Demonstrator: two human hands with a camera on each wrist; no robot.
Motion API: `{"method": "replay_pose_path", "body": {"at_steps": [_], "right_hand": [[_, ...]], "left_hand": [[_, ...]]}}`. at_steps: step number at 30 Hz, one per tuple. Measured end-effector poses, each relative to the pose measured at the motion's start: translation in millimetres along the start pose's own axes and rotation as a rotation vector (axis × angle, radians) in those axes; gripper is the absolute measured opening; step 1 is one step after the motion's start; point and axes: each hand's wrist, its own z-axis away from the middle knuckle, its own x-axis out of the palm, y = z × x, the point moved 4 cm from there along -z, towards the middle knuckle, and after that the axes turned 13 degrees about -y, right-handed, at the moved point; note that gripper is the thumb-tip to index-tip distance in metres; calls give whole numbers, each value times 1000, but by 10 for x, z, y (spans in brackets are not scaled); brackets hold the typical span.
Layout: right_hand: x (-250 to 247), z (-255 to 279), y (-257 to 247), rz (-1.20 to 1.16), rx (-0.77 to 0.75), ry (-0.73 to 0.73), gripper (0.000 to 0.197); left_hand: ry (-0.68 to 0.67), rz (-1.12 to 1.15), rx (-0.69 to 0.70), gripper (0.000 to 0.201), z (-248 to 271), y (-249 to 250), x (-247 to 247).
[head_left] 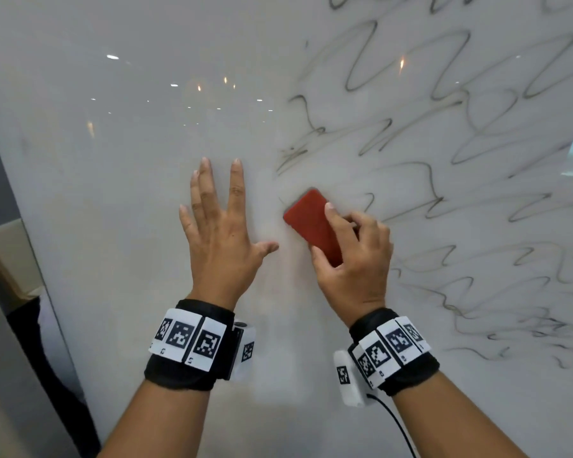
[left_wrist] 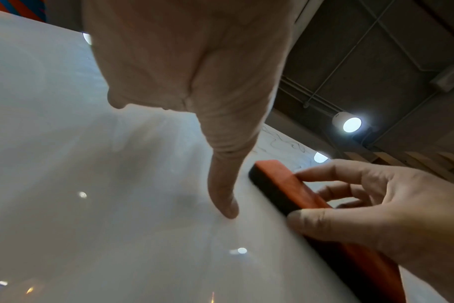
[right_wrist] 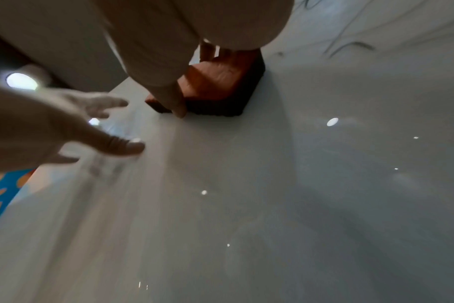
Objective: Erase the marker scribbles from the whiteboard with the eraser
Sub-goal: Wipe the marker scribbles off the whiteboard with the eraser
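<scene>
A glossy whiteboard (head_left: 119, 180) fills the head view. Black marker scribbles (head_left: 444, 153) cover its right half; the left half is wiped. My right hand (head_left: 351, 256) grips a red eraser (head_left: 308, 219) with a dark felt underside, thumb on one long edge and fingers over the other, pressing it flat on the board at the scribbles' left border. The eraser (left_wrist: 285, 184) shows edge-on in the left wrist view, and again as the eraser (right_wrist: 220, 86) under my palm in the right wrist view. My left hand (head_left: 222, 226) lies flat on the board with fingers spread, just left of the eraser.
The board's left edge (head_left: 24, 233) runs diagonally down; beyond it are a grey wall and a beige ledge (head_left: 7, 256). A ceiling lamp (left_wrist: 350, 124) and pipes show behind the board's top. A cable (head_left: 397, 424) hangs from my right wrist unit.
</scene>
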Motion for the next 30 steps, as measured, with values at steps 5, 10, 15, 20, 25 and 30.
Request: {"method": "replay_pose_path", "body": {"at_steps": [5,10,15,20,25,30], "right_hand": [[-12,-126,-93,-36,83,54,61],[-31,-151,-158,50,-147,-117,63],[-195,-483,-64,-1,44,57,61],[25,-292,-332,37,-135,-124,66],[-147,-630,-244,47,-106,-49,64],[-68,-561,-393,17,-65,-46,66]], "left_hand": [[-54,-33,-8,142,-129,-4,-105],[-76,-45,9,143,-194,8,-160],[-80,-73,16,146,-267,54,-234],[-92,-52,24,143,-293,28,-229],[-93,-88,28,143,-281,4,-222],[-94,-88,39,142,-261,-7,-212]]}}
